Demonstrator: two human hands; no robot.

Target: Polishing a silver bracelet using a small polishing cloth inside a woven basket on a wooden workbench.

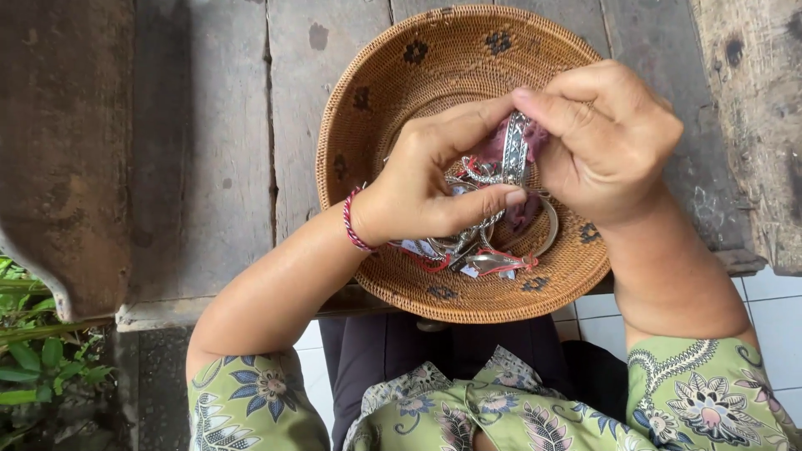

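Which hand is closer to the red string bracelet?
Left. The red string bracelet sits on the wrist of the left hand. The right hand is across the woven basket, pinching a silver bangle with a pink cloth.

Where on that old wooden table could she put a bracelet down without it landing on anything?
The wooden table is bare left of the woven basket, and a narrower strip shows at the basket's upper right. Inside the basket only the far wall is free; the middle is crowded by the silver jewellery, the left hand and the right hand.
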